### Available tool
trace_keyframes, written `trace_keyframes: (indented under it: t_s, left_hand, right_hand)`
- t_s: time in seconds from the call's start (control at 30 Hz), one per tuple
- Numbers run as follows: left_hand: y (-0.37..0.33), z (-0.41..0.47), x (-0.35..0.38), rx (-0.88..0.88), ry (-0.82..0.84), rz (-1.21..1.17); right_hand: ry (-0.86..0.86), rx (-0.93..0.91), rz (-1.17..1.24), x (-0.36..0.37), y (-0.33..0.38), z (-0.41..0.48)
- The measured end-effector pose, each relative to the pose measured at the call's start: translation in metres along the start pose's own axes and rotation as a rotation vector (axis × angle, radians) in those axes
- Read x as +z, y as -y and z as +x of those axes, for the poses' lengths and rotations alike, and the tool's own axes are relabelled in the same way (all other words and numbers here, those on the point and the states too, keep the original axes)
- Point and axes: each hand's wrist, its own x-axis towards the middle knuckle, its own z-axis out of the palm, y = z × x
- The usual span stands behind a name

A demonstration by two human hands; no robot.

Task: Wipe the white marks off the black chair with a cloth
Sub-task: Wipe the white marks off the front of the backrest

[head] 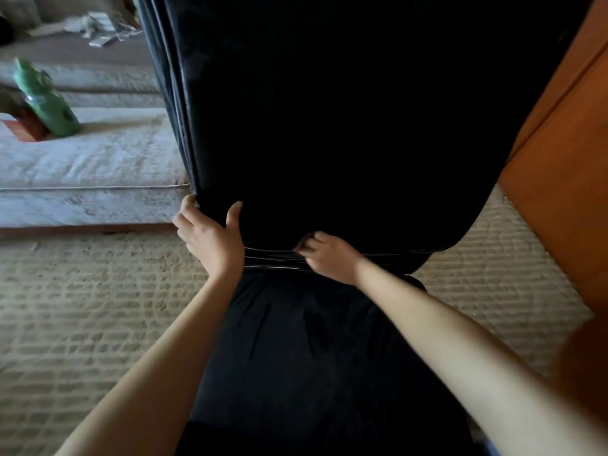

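Over at the upper left of the frame a green bottle (46, 100) leans on a pale cushion (98, 159), with woven carpet (82, 307) below it. Toward the centre, the left hand (210, 238) grasps the lower left corner of the black chair (329, 126), fingers wrapped round its side edge and thumb pressed on the dark face. The chair fills the middle of the frame from the top down to the hands. Thin pale lines (273, 255) run along a crease between the hands; whether these are white marks or mere sheen I cannot tell. Just right of them the right hand (329, 258) sits against the chair with fingers curled, but no cloth shows, and whether it holds anything cannot be told. An orange-brown wooden panel (559, 159) stands at the right.

To wipe well, the left hand should likely brace the corner firmly while the right rubs along the crease in short, overlapping strokes.
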Motion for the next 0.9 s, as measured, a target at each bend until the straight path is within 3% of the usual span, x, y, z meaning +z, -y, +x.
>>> trace_keyframes:
  t_s: [0.2, 0.3, 0.4, 0.53, 0.6, 0.7, 0.77, 0.83, 0.9]
  left_hand:
    - [-0.008, -0.017, 0.016, -0.138, -0.039, -0.016]
    - [-0.005, -0.014, 0.017, -0.149, -0.029, -0.006]
    - [-0.005, -0.013, 0.015, -0.16, -0.024, 0.014]
    - [-0.01, -0.017, 0.016, -0.192, -0.023, 0.02]
    - [-0.01, -0.015, 0.016, -0.199, -0.015, 0.025]
    - [-0.007, -0.01, 0.014, -0.203, 0.004, 0.028]
    - [-0.004, -0.01, 0.014, -0.198, -0.002, 0.023]
    - [-0.003, -0.012, 0.016, -0.181, -0.021, 0.018]
    - [-0.003, -0.014, 0.018, -0.176, -0.035, 0.014]
  right_hand:
    - [0.194, 0.166, -0.086, 0.05, -0.03, -0.149]
    - [0.198, 0.147, -0.124, 0.057, -0.04, -0.185]
    - [0.018, 0.131, -0.139, 0.058, -0.046, -0.201]
    - [-0.316, 0.302, -0.066, 0.04, -0.044, -0.169]
    - [-0.38, 0.386, -0.013, 0.04, -0.039, -0.154]
    - [-0.34, 0.48, 0.051, 0.063, -0.022, -0.169]
    - [-0.249, 0.66, 0.174, 0.083, -0.005, -0.2]
    - [-0.168, 1.05, 0.404, 0.094, 0.002, -0.233]
    - [-0.241, 1.398, 0.626, 0.092, -0.002, -0.246]
